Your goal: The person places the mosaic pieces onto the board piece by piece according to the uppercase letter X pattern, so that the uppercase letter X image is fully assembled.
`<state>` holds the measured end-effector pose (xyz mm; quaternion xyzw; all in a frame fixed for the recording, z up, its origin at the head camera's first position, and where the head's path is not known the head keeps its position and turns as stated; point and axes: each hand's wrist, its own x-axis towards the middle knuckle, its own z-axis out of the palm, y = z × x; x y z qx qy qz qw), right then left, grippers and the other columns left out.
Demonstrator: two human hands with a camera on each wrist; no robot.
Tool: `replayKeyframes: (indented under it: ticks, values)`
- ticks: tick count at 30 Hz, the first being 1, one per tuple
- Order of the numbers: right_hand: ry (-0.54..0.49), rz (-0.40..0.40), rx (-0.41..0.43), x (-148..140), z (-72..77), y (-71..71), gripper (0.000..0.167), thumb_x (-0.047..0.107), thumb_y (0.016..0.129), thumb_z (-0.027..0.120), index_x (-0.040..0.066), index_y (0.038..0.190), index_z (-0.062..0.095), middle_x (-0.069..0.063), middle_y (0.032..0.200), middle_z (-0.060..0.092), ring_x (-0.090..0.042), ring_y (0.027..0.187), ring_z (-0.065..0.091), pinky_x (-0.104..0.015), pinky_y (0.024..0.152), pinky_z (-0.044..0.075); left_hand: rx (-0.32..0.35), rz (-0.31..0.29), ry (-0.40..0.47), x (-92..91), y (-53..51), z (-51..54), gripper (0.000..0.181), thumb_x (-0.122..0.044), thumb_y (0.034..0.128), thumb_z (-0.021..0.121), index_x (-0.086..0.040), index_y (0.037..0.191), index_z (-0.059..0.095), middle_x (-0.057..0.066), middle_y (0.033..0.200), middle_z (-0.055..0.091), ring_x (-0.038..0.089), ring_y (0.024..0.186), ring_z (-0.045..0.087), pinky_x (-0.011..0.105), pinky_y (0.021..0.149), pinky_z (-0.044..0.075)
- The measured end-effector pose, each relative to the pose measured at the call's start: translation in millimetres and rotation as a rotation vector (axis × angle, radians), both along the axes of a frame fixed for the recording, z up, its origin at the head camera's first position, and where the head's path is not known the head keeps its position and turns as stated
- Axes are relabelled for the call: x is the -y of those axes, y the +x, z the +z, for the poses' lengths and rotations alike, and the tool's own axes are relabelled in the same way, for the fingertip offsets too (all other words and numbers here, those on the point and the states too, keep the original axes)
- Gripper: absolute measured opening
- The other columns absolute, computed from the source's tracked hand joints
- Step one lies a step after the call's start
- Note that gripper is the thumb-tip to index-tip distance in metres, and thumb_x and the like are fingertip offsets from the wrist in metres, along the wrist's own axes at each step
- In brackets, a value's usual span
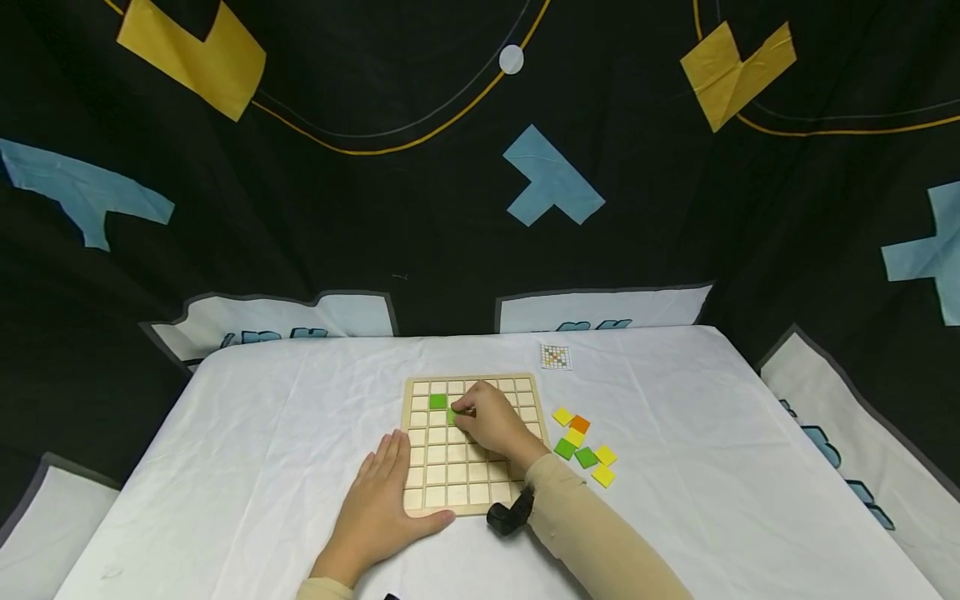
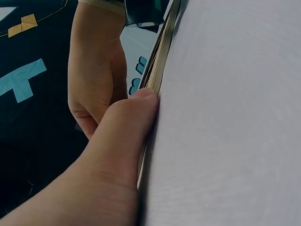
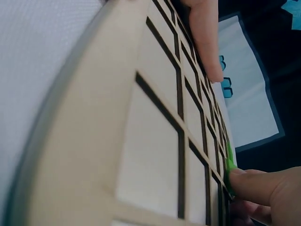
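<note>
A wooden grid board lies on the white cloth. My left hand rests at its lower left corner, fingers straight along the left side and thumb against the near edge; that thumb also shows in the left wrist view. Over the upper part of the board, my right hand pinches a small green square tile at a grid cell, partly hidden by the fingers. Green also shows by the right thumb in the right wrist view. Another green tile sits in a cell up and to the left.
Right of the board lie loose yellow tiles, green tiles and an orange tile. A small printed grid card is on the cloth beyond the board's far right corner. A dark patterned curtain hangs behind the table.
</note>
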<state>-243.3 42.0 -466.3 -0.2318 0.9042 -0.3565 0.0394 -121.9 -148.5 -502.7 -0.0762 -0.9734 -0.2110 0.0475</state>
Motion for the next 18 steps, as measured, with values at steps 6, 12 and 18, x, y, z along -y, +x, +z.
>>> replayKeyframes:
  ticks: [6, 12, 18]
  values:
    - [0.051, 0.066, 0.008, -7, 3.7, 3.5, 0.024, 0.011, 0.095, 0.066, 0.007, 0.117, 0.073, -0.005, 0.114, 0.061, -0.015, 0.097, 0.059, -0.027, 0.083, 0.052, 0.001, 0.003, -0.006, -1.4, 0.7, -1.1, 0.132, -0.089, 0.068, 0.058, 0.005, 0.154, 0.025, 0.019, 0.164, 0.021, 0.035, 0.153, 0.02, 0.053, 0.123, 0.021]
    - [-0.039, 0.083, 0.038, -24, 10.2, 11.2, 0.03, 0.013, 0.097, 0.063, 0.007, 0.126, 0.068, -0.007, 0.112, 0.064, -0.014, 0.093, 0.057, -0.028, 0.082, 0.051, -0.001, 0.01, -0.008, -2.1, 1.2, -1.2, 0.132, -0.09, 0.0681, 0.056, 0.005, 0.154, 0.025, 0.02, 0.163, 0.022, 0.036, 0.153, 0.021, 0.054, 0.123, 0.022]
    - [-0.045, 0.026, 0.044, -57, 10.7, 20.9, 0.027, 0.017, 0.097, 0.064, 0.011, 0.122, 0.069, -0.001, 0.112, 0.066, -0.011, 0.091, 0.058, -0.025, 0.077, 0.052, 0.004, 0.014, -0.019, -1.8, 1.0, -0.7, 0.132, -0.091, 0.0682, 0.054, 0.004, 0.155, 0.023, 0.018, 0.164, 0.02, 0.034, 0.154, 0.019, 0.053, 0.123, 0.022]
